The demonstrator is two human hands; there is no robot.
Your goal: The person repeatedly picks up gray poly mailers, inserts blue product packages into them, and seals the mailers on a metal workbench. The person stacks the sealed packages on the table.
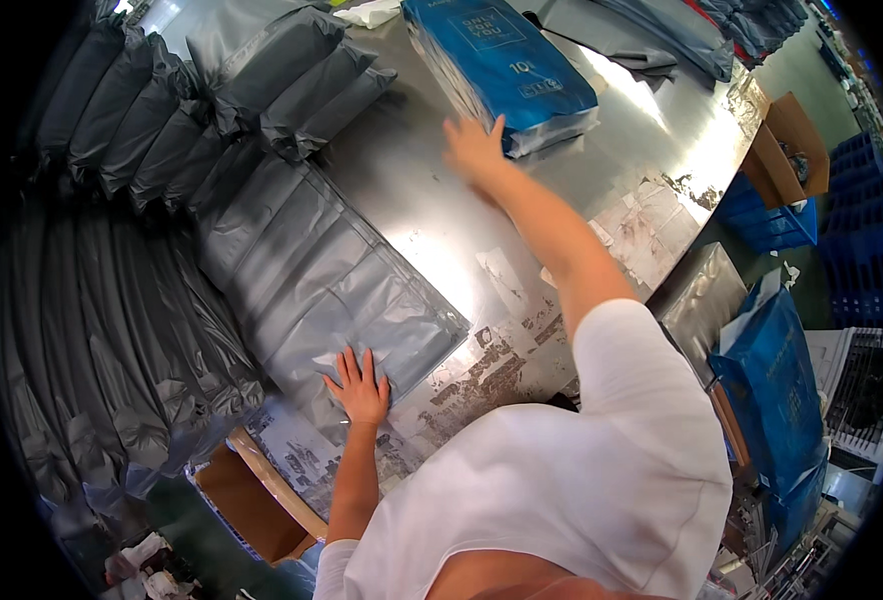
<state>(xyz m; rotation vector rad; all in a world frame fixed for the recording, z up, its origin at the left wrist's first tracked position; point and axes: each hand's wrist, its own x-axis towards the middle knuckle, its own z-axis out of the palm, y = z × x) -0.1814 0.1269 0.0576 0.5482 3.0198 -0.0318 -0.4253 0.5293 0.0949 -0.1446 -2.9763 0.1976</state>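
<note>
My left hand (362,393) lies flat with its fingers spread on a grey plastic mailing bag (322,270), which is laid out on the metal table. My right arm stretches out across the tabletop. At its end my right hand (477,150), slightly blurred, has its fingers apart at the near left edge of a blue printed plastic pack (507,65). The pack looks like a stack, with white layers showing along its side. Whether the fingers touch it or just reach beside it, I cannot tell.
Filled grey bags (282,75) are piled at the far left, above a row of hanging grey bags (112,340). An open cardboard box (262,500) stands below the table's near left edge. Right of the table are another carton (787,150) and more blue packs (772,390).
</note>
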